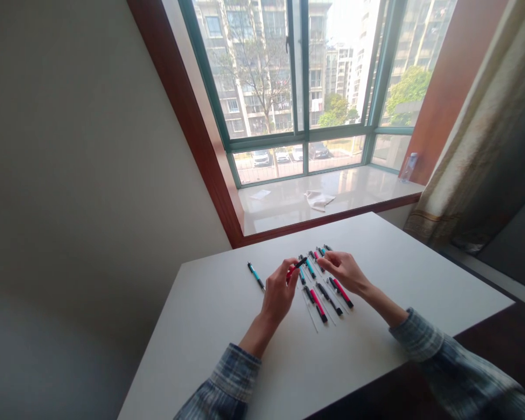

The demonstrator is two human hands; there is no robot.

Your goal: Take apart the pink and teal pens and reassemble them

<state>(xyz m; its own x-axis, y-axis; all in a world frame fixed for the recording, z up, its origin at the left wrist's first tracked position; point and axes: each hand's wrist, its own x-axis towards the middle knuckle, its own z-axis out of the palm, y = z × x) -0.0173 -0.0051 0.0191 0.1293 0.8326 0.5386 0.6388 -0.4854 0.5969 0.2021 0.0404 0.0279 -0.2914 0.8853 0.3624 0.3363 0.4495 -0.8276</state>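
My left hand (280, 290) is closed around a red and black pen (296, 266), holding it just above the white table (227, 326). My right hand (343, 270) hovers over a row of several red, teal and black pens (319, 303) lying in clear wrappers on the table. Its fingers are curled and pinched near the top of the row, close to the held pen's tip; whether they grip anything is unclear. A single teal pen (256, 275) lies apart to the left of my left hand.
Behind the table runs a white windowsill (367, 186) bearing a crumpled cloth (318, 199), a paper slip (259, 194) and a plastic bottle (409, 167). A curtain (472, 134) hangs at the right. A plain wall is at the left.
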